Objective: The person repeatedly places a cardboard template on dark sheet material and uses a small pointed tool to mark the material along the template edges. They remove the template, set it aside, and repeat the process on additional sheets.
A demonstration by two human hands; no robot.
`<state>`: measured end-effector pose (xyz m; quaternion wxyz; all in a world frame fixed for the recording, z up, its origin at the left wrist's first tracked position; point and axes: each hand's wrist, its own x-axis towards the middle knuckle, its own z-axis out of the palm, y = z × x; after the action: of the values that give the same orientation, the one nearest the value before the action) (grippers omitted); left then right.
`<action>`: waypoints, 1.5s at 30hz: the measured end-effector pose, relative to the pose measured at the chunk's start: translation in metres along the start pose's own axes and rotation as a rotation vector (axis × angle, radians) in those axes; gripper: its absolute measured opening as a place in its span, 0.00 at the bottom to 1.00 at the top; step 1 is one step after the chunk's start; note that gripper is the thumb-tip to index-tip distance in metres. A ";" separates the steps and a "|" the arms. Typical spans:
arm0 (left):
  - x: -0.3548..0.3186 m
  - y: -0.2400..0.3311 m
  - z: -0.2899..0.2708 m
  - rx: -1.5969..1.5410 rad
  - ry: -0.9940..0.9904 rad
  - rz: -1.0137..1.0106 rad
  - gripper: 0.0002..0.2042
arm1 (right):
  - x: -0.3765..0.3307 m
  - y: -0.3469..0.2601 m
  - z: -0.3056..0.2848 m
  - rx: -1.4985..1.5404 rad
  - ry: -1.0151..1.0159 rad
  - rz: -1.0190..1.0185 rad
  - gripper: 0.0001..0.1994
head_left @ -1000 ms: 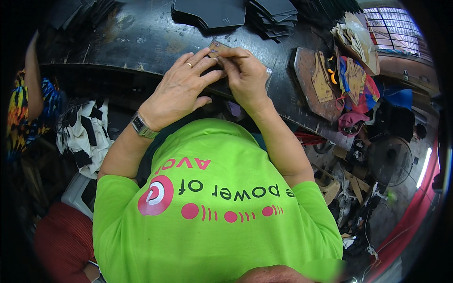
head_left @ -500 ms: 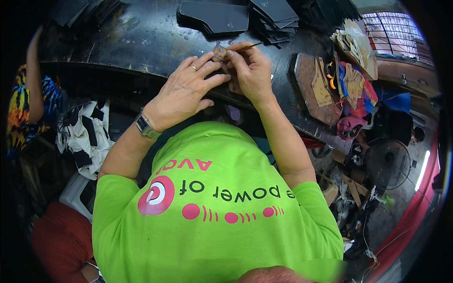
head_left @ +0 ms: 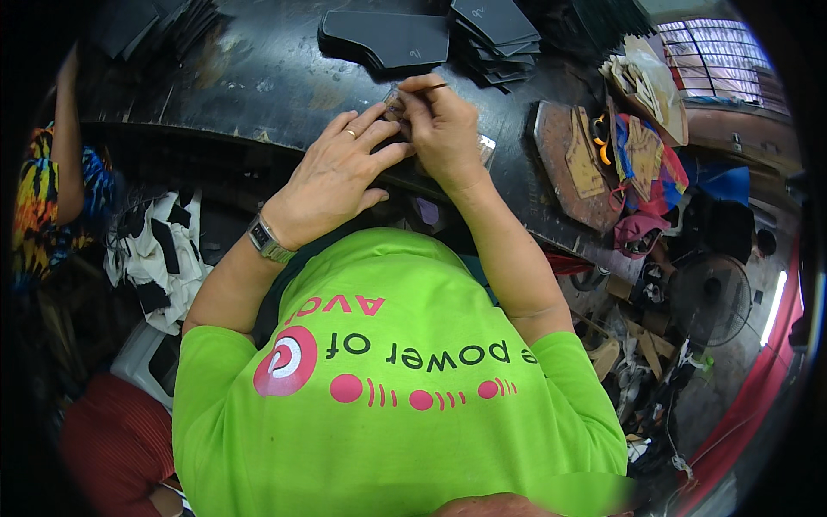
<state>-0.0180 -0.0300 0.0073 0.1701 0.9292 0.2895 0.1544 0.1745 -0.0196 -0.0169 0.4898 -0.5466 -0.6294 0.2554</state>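
Your left hand (head_left: pixel 323 177) is palm down, fingers spread, fingertips at a small brown piece (head_left: pixel 394 102); how firmly they press cannot be told. Your right hand (head_left: pixel 444 129) pinches a thin dark stick (head_left: pixel 436 86) between thumb and fingers, beside the piece. The piece lies on the black table (head_left: pixel 267 73), between you and the dark stacked sheets (head_left: pixel 388 39).
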 end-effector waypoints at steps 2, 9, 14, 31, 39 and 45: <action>0.001 0.001 -0.002 0.017 -0.011 -0.004 0.29 | 0.000 -0.001 0.003 -0.113 0.007 -0.102 0.04; 0.007 0.003 -0.009 -0.028 -0.022 -0.011 0.32 | 0.020 0.011 -0.047 0.988 0.132 0.392 0.13; 0.014 -0.007 -0.012 -0.067 0.034 0.033 0.27 | -0.012 -0.004 -0.091 0.281 0.043 0.239 0.12; 0.060 -0.061 -0.028 -0.173 0.523 -0.149 0.13 | 0.006 -0.007 -0.149 0.387 -0.084 0.292 0.07; 0.088 -0.060 -0.009 0.032 0.432 -0.135 0.19 | 0.127 0.036 -0.120 0.153 0.288 0.051 0.10; 0.092 -0.065 -0.014 -0.056 0.431 -0.129 0.14 | 0.098 0.044 -0.110 0.114 0.449 -0.039 0.09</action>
<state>0.0168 0.0775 0.0112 0.1396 0.8491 0.3736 0.3463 0.3004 0.0608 0.0214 0.6525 -0.5489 -0.4995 0.1533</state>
